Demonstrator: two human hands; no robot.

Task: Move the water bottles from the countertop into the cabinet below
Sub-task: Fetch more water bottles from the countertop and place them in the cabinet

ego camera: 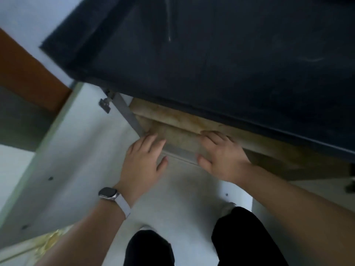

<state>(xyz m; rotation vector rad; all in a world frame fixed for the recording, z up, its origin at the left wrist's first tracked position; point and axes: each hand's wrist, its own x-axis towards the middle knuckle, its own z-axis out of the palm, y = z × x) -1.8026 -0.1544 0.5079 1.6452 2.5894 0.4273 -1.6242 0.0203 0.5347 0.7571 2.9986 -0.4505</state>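
Observation:
A blurred, see-through water bottle (180,146) lies sideways between my two hands at the mouth of the open cabinet (172,116). My left hand (144,160), with a watch on its wrist, curls around the bottle's left end. My right hand (222,156) curls around its right end, thumb below and fingers above. The bottle sits over the cabinet's front lip, under the dark countertop (211,54). No other bottle shows on the countertop part in view.
The white cabinet door (57,150) stands swung open on the left, its hinge (104,104) near the top. The countertop's edge overhangs the beige shelf inside. My legs in black trousers (245,237) stand on pale floor right below the opening.

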